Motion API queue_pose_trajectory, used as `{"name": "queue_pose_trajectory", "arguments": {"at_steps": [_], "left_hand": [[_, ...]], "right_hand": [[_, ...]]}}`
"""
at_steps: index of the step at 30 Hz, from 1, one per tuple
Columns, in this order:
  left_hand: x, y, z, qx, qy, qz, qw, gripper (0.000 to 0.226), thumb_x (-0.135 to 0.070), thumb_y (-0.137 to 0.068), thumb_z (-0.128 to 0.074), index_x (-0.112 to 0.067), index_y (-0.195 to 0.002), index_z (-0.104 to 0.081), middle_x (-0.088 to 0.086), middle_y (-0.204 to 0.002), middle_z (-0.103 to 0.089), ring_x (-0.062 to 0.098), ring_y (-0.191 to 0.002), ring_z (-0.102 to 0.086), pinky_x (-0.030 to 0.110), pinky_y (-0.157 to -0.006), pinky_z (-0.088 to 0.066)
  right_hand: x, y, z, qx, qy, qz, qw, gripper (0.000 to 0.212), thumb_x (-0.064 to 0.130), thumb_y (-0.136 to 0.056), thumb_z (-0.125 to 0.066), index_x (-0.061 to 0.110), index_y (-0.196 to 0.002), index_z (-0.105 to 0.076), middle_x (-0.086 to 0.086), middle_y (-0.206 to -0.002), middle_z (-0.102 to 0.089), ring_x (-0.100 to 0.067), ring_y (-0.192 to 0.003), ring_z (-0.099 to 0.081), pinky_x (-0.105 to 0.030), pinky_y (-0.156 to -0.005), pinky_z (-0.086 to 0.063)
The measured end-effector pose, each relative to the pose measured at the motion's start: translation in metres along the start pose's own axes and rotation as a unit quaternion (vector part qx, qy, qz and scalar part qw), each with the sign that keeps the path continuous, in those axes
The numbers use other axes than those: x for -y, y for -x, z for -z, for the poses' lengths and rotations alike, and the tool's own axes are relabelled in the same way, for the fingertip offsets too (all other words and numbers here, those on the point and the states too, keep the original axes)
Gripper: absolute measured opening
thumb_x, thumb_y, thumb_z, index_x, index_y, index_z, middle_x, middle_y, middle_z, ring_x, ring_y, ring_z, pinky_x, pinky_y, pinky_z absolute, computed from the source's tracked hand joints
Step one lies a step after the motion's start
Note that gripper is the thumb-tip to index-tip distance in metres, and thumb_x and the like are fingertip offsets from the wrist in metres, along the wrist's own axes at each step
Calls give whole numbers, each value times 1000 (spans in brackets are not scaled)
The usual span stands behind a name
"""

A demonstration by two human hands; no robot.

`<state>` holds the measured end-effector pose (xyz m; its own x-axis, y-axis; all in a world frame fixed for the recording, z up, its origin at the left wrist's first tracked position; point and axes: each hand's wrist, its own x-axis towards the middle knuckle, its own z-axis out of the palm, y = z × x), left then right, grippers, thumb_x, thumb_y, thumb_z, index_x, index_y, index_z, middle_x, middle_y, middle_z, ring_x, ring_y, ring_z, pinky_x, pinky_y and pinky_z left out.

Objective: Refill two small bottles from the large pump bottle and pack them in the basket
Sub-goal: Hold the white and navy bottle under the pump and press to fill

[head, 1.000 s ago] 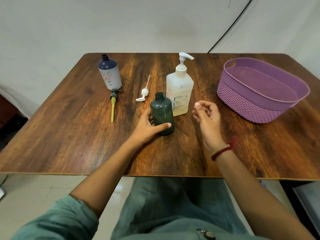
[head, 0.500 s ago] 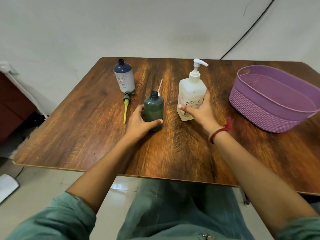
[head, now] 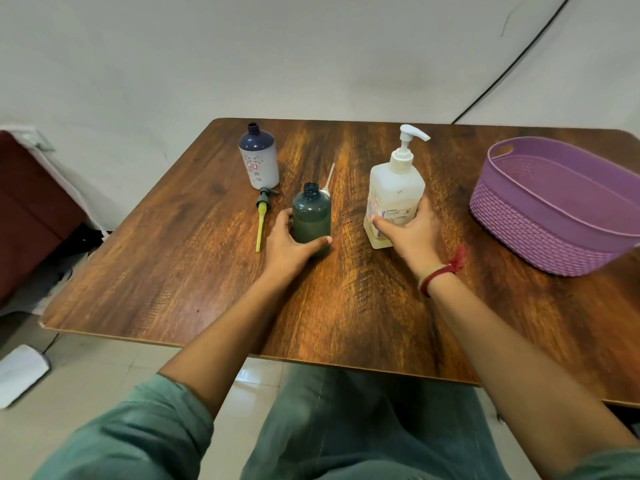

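Two grips: my left hand (head: 287, 245) curls round the dark-green plastic bottle (head: 311, 216); right hand (head: 412, 233) newly clasps the neighbouring white plastic pump bottle (head: 394, 188) (filling next).

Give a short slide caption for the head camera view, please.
Left hand holds the uncapped green bottle; right hand grips the large pump bottle; purple basket nearby.
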<state>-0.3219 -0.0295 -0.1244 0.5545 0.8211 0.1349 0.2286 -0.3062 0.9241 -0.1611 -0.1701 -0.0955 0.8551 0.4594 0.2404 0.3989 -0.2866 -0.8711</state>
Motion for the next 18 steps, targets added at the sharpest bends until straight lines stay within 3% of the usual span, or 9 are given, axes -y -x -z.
{"name": "queue_pose_trajectory", "arguments": {"at_steps": [5,7,10,13,15,18], "left_hand": [[3,0,-4,-7,3,-3,1000,80,-38,-62,-86,-23,-128,-44,-7,-129,-54,11,-116,-50,33,-96,-44],[4,0,-6,-7,11,-5,1000,79,-36,-63,-86,-22,-128,-42,-9,-127,-52,10,-115,-49,29,-95,-43],[7,-2,-7,-2,32,-6,999,79,-35,-64,-86,-23,-129,-43,-6,-130,-53,12,-118,-50,33,-98,-44],[11,-3,-9,0,37,-2,999,82,-37,-64,-85,-23,-132,-40,-4,-134,-52,13,-120,-49,37,-102,-44],[13,-4,-10,-3,38,-6,999,83,-38,-65,-84,-23,-133,-39,-3,-135,-51,13,-121,-49,41,-103,-44],[15,-3,-10,-6,29,-11,1000,86,-39,-66,-84,-21,-136,-38,-2,-136,-51,14,-123,-48,42,-104,-43]], "right_hand": [[-2,6,4,-31,22,-6,999,73,42,-63,-83,15,-123,-52,-2,-118,-62,-19,-108,-58,-27,-85,-46],[-2,6,10,-1,11,-5,1000,74,45,-61,-83,17,-123,-52,2,-116,-61,-15,-106,-58,-28,-85,-48],[-3,2,28,86,-95,-58,990,74,48,-69,-76,16,-130,-48,5,-120,-57,-10,-109,-55,-28,-87,-49],[-6,-5,50,120,-221,-154,956,73,63,-76,-56,20,-134,-45,-3,-131,-54,-18,-110,-58,-38,-92,-51],[-9,-10,58,130,-215,-146,957,58,53,-84,-57,25,-133,-45,-4,-133,-54,-18,-112,-57,-38,-94,-49],[-12,-18,58,200,-219,-95,950,80,31,-74,-74,27,-142,-33,-1,-143,-44,-15,-127,-47,-35,-100,-43]]}}
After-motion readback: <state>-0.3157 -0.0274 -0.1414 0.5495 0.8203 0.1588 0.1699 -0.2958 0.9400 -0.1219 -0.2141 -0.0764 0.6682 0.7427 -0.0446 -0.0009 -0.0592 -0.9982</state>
